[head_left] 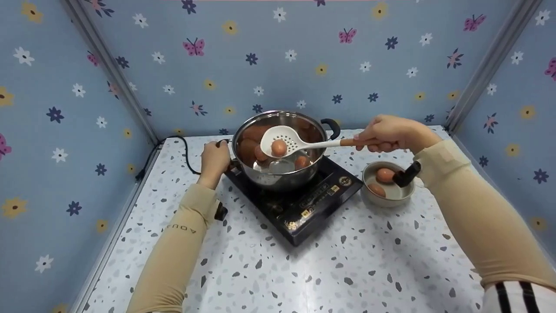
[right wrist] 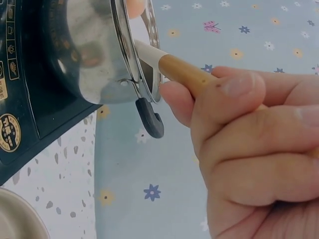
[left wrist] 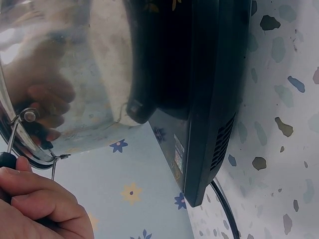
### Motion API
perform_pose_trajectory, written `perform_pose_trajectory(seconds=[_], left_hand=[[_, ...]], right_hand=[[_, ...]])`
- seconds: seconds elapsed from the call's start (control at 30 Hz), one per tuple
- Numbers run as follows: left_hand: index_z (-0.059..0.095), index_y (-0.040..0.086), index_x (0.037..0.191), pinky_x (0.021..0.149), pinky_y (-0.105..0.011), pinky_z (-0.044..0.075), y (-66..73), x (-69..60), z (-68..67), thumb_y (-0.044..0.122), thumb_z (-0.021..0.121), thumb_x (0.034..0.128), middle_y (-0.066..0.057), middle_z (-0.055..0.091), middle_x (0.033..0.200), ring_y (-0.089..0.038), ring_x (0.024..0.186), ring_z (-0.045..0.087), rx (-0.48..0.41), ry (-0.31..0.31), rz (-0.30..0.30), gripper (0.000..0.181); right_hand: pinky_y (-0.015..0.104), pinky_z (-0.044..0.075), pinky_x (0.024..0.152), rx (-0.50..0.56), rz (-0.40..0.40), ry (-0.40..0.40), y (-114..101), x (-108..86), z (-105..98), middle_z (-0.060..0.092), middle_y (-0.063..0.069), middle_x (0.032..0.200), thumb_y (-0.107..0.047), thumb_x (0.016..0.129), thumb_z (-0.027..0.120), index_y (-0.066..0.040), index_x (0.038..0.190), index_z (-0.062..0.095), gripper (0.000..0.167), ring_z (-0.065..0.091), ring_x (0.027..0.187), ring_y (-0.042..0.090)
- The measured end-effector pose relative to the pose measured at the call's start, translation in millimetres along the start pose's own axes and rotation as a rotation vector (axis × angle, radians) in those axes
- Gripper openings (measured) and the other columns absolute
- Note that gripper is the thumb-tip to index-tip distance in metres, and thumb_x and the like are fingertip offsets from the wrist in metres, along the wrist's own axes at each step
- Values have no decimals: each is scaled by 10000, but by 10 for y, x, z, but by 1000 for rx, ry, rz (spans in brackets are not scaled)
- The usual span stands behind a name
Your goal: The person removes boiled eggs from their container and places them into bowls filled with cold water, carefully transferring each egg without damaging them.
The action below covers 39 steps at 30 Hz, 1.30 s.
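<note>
Nearest are two tan sleeves (head_left: 173,254), reaching over the speckled worktop (head_left: 260,282). Toward the worktop's right edge stands a small bowl (head_left: 388,203) with two brown eggs (head_left: 385,175) inside. Left of it, a black cooker (head_left: 310,208) sits turned cornerwise, carrying a steel pot (head_left: 280,179) with more eggs (head_left: 302,163) in it.

On the worktop's left side, the left hand (head_left: 216,158) is curled round the pot's near-left handle. The right hand (head_left: 393,132), toward the far right corner, grips the wooden handle of a white slotted spoon (head_left: 323,144). Well beyond its fingertips, the spoon's head lies over the pot's mouth with one egg (head_left: 279,148) in it; no finger touches that egg.

The left wrist view alone shows the vent slots (left wrist: 224,142) in the cooker's side; the right wrist view shows the right fingers wrapped closely around the wood.

Beyond the worktop's far edge rises a flowered blue wall (head_left: 260,39).
</note>
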<state>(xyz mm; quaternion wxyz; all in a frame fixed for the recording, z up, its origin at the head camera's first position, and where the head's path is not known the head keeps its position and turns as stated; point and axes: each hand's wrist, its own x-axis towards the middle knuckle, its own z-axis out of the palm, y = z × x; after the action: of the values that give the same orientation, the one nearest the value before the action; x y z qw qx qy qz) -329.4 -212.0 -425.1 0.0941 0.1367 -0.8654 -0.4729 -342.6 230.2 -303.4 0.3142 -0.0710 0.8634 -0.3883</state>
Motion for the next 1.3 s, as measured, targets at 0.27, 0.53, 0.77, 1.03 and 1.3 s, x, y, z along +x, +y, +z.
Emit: perform_pose_trajectory(seconds=[0.27, 0.53, 0.77, 1.03, 1.3], left_hand=[[544, 52, 975, 724, -359, 440, -7, -38, 8, 271, 375, 1160, -136, 533, 910, -270, 791, 531, -16, -4, -2, 333], [484, 94, 906, 721, -362, 409, -2, -27, 3, 275, 364, 1159, -105, 474, 861, -256, 766, 477, 6, -2, 10, 334], [490, 94, 913, 699, -370, 412, -11, -22, -7, 286, 369, 1164, -99, 471, 844, -246, 730, 467, -2, -10, 4, 338], [527, 64, 978, 724, -367, 410, -9, -27, -23, 293, 364, 1165, -115, 481, 903, -251, 776, 472, -2, -26, -6, 338], [586, -5, 1085, 755, -371, 411, -2, -13, -8, 285, 373, 1164, -136, 512, 949, -283, 843, 502, 0, -16, -3, 369]], right_hand=[[217, 311, 454, 3, -1, 23, 88, -102, -68, 588, -43, 639, -355, 1114, 628, -55, 1137, 777, 335, 343, 443, 46], [225, 313, 454, 1, -8, 48, 150, -209, -131, 577, -44, 647, -343, 1122, 612, -58, 1133, 783, 333, 336, 448, 56], [221, 320, 458, 10, -9, 71, 225, -268, -188, 587, -58, 642, -355, 1123, 612, -91, 1094, 798, 325, 348, 447, 54], [219, 319, 462, 67, -1, 86, 323, -362, -247, 597, -40, 676, -335, 1126, 617, -92, 1127, 788, 297, 351, 456, 57], [214, 319, 457, 58, -4, 129, 417, -482, -326, 588, -51, 653, -356, 1127, 611, -91, 1131, 794, 323, 351, 454, 50]])
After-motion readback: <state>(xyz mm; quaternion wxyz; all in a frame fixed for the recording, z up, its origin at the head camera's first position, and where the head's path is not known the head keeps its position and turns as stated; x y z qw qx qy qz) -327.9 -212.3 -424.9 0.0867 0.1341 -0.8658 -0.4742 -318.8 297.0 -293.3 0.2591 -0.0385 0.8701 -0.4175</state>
